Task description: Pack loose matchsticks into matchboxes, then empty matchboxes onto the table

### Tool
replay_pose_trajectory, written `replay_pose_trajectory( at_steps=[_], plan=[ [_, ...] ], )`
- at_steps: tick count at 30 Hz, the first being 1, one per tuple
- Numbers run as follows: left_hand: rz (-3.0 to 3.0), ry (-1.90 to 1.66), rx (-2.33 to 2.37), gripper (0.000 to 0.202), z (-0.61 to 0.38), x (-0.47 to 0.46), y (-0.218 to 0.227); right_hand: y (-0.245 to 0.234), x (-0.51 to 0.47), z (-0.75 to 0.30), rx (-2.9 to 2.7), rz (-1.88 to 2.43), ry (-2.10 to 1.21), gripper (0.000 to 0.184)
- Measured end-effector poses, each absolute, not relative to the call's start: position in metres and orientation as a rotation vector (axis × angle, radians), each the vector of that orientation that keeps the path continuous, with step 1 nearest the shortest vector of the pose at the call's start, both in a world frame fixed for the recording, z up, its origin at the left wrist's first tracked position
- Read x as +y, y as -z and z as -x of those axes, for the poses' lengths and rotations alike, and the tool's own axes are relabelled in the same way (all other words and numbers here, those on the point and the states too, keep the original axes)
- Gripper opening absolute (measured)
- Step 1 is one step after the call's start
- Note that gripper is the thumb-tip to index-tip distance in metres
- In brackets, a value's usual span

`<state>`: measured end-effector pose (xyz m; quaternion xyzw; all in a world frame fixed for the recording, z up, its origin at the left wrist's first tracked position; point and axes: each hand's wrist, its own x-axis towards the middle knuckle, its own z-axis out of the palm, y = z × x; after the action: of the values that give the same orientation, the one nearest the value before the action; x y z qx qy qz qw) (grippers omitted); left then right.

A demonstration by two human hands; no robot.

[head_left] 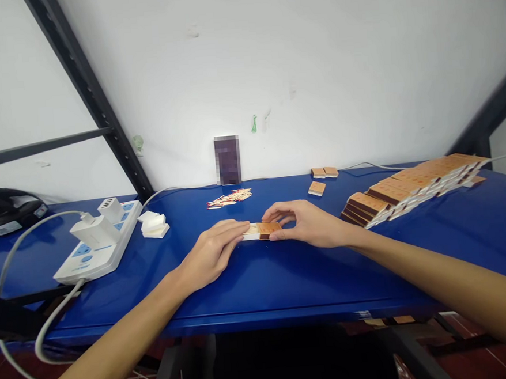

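A matchbox (268, 228) lies level just above or on the blue tabletop, between my two hands. Its white inner tray (251, 234) sticks out of the orange-brown sleeve on the left, and pale matchsticks seem to show inside it. My left hand (214, 249) is closed on the tray end, fingers over the top and thumb at the near side. My right hand (310, 225) pinches the sleeve at its right end with thumb and fingers. Behind the box, a loose pile of red-tipped matchsticks (231, 198) is spread on the table.
White empty-looking trays (154, 224) are heaped at left, beside a power strip (97, 264) with plugs and cables. Three matchboxes (317, 188) lie at the back right. A long stack of matchboxes (409, 187) fills the right. A pixelated dark rectangle (227, 161) stands against the wall.
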<state>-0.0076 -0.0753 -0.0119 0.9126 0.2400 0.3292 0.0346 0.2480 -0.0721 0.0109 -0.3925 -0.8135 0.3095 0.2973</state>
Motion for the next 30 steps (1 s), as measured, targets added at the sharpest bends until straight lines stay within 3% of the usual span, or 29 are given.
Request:
replay_pose_trajectory(
  at_steps=[16,30],
  plan=[
    [-2.742,-1.107,0.703,0.037,0.004,-0.081,0.012,-0.012,-0.081,-0.245,-2.013,0.877,-1.092,0.038],
    [-2.496,-1.122,0.777,0.056,0.002,-0.083,0.012,-0.006,-0.09,-0.225,-2.046,0.857,-0.873,0.03]
  ],
)
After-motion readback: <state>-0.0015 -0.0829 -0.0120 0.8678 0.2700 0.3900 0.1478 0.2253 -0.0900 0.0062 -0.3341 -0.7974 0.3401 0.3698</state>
